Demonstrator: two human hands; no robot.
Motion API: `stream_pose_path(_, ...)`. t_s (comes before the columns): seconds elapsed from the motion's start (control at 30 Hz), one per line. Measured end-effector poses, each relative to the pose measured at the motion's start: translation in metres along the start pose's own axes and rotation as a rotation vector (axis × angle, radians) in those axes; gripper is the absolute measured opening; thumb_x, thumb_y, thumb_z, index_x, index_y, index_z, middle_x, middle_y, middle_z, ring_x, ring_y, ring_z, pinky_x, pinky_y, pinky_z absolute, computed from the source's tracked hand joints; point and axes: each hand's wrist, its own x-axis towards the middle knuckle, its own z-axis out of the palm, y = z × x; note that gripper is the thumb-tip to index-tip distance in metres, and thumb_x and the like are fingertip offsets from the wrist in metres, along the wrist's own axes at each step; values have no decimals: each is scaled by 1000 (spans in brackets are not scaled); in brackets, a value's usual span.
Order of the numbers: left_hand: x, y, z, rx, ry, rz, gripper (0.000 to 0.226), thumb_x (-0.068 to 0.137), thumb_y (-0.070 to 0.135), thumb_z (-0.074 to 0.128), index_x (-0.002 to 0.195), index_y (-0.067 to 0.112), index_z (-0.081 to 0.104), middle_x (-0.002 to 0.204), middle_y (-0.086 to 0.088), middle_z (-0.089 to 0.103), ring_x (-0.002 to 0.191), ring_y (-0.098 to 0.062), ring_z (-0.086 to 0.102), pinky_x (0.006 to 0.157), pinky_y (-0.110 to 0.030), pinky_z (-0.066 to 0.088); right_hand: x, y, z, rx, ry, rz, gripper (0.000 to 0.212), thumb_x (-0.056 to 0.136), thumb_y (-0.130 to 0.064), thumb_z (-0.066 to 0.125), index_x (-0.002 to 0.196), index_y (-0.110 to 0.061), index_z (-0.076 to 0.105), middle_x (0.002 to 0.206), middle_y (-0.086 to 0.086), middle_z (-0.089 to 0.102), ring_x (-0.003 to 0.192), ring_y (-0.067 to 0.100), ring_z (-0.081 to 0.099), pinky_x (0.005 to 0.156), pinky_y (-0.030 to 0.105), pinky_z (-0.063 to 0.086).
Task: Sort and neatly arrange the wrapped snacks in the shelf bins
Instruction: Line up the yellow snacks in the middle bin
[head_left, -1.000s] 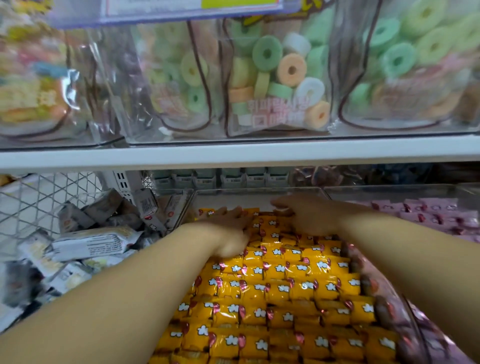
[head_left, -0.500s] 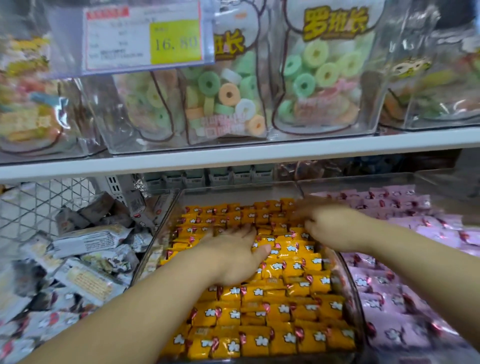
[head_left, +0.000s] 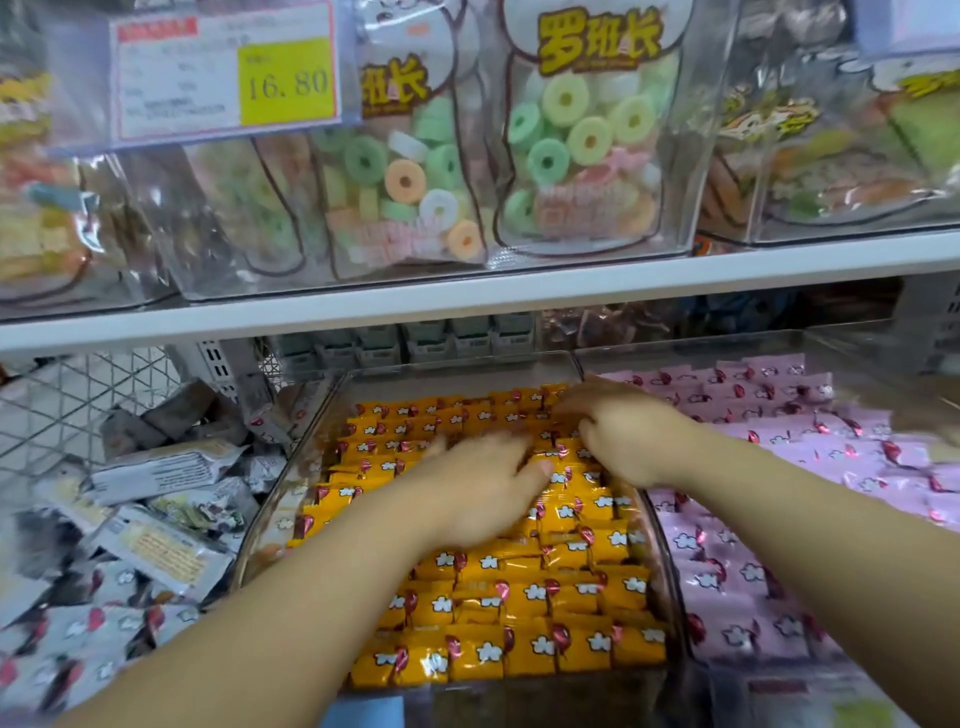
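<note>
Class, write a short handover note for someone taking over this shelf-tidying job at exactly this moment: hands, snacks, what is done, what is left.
Left hand: fingers straight, flat on the yellow snacks mid-bin.
Right hand: on the same snacks at the back right; blur hides whether it pinches one.
Yellow snacks fill the middle clear bin in rows; pink snacks lie to its right; grey-white snacks lie jumbled in the wire basket, left.
Done: front yellow rows look neat.
Left: even out the back yellow rows, then probably sort the jumbled basket.
</note>
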Motion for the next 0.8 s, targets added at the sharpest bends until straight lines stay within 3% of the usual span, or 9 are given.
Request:
stream_pose_path(0.1, 4, 4, 9, 66, -79, -15, 62, 98, 55, 13, 151, 25, 1, 159, 5, -4, 146, -12, -4, 117, -49, -8, -1, 2, 0, 7, 17, -21, 41, 98, -8, 33, 134, -16, 49, 140, 10, 44, 122, 23, 46, 101, 29, 35)
stream_pose_path(0.3, 20, -2, 15, 86, -79, -81, 72, 92, 65, 11, 150, 27, -8, 157, 6, -14, 145, -13, -9, 116, -48, -9, -1, 2, 0, -45, 8, -57, 42, 98, -7, 33, 139, -14, 43, 147, 5, 37, 132, 18, 34, 101, 19, 24)
stream_pose_path(0.43, 19, 1, 9, 40, -96, -103, 70, 93, 64, 13, 151, 27, -4, 158, 6, -9, 146, -15, -6, 117, -47, -8, -6, -1, 2, 12, 106, 2, 42, 98, -8, 34, 137, -15, 44, 130, 10, 53, 98, 18, 53, 72, 15, 39)
stream_pose_path(0.5, 14, 3, 6, -8, -70, -103, 67, 95, 61, 16, 151, 28, 0, 159, 4, -5, 146, -17, -2, 117, -47, -6, -13, -1, 2, 106, 197, 42, 39, 97, -10, 35, 132, -18, 50, 120, 10, 61, 91, 19, 58, 74, 20, 45)
stream_pose_path(0.63, -16, 16, 11, -63, -19, -8, 64, 94, 61, 14, 150, 34, -1, 156, 8, -15, 145, -16, -11, 117, -47, -7, -35, 4, 0, 285, 333, 37, 39, 95, -6, 41, 125, -21, 59, 117, 1, 66, 79, 3, 51, 64, 8, 35)
stream_pose_path(0.7, -33, 25, 20, -64, -49, 49, 64, 93, 63, 13, 149, 36, -5, 154, 12, -19, 143, -12, -17, 117, -46, -10, -45, 4, -2, 334, 362, 57, 37, 94, -5, 42, 123, -18, 60, 117, 1, 66, 84, 3, 51, 71, 8, 34)
stream_pose_path(0.8, -37, 28, 35, -13, 6, 60, 66, 92, 64, 11, 148, 35, -7, 155, 13, -17, 142, -11, -20, 116, -47, -10, -50, 0, -1, 346, 343, 47, 35, 94, -6, 45, 121, -18, 62, 120, -2, 64, 106, 8, 58, 88, 10, 34)
